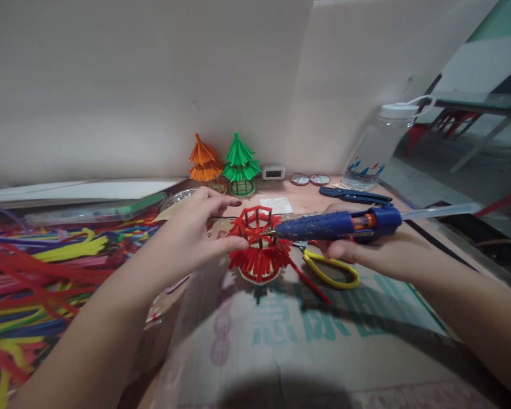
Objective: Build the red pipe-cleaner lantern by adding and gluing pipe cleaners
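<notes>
A red pipe-cleaner structure [260, 261] stands on the printed cardboard, with an open frame on top and a fringed skirt below. My left hand [208, 227] is at its left side, thumb and fingers apart, the thumb reaching the frame's edge. My right hand [366, 250] is wrapped round a blue glue gun [323, 226], whose nozzle points left into the red frame. A clear glue stick [440, 211] sticks out of the gun's back. Below the gun lie yellow-handled scissors [336, 278] and a loose red strip [310, 281].
Many coloured pipe cleaners [38, 272] cover the left side. Behind stand an orange tree [202, 159], a green tree [239, 162], a small digital display [273, 172], two round tins [310, 179], dark blue pliers [355, 195] and a clear bottle [372, 147].
</notes>
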The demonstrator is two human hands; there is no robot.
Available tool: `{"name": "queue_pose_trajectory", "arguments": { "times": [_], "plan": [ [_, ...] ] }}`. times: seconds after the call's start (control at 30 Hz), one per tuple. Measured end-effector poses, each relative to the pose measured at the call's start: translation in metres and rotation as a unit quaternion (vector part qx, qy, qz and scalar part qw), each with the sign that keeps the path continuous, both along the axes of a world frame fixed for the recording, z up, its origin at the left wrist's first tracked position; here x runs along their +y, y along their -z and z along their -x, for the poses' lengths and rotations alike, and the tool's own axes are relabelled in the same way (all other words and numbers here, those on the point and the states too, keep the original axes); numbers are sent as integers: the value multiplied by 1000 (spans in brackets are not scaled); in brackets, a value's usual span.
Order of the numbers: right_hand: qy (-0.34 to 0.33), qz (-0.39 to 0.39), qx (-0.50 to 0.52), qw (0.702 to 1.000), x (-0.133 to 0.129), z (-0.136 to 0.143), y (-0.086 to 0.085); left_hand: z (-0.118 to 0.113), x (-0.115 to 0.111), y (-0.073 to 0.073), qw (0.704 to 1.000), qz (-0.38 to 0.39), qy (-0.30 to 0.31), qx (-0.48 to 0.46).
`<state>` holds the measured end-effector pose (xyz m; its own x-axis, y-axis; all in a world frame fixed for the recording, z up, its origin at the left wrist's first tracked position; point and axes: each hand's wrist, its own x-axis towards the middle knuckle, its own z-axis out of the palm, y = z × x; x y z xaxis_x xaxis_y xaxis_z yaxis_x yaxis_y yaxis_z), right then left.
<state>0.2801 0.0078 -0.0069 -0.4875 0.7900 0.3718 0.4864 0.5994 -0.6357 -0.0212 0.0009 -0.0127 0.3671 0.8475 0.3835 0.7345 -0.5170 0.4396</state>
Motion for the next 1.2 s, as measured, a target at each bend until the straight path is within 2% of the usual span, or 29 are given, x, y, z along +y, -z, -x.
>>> {"name": "queue_pose_trajectory", "arguments": {
  "times": [0.1,0.23,0.47,0.73,1.2],
  "plan": [
    [-20,22,11,1000,-2,1,-1,-4,5,7,999,38,6,23],
    [-16,-5,-2,1000,-2,1,-2,-8,8,13,998,59,13,34],
    [-13,-15,1,1000,-4,5,-7,-12,7,9,998,39,35,47],
    [-11,-40,-8,999,-6,10,-15,-14,6,7,997,37,29,59],
    [-12,-31,-14,999,-2,5,-9,-15,6,8,997,48,22,57]
  ]
}}
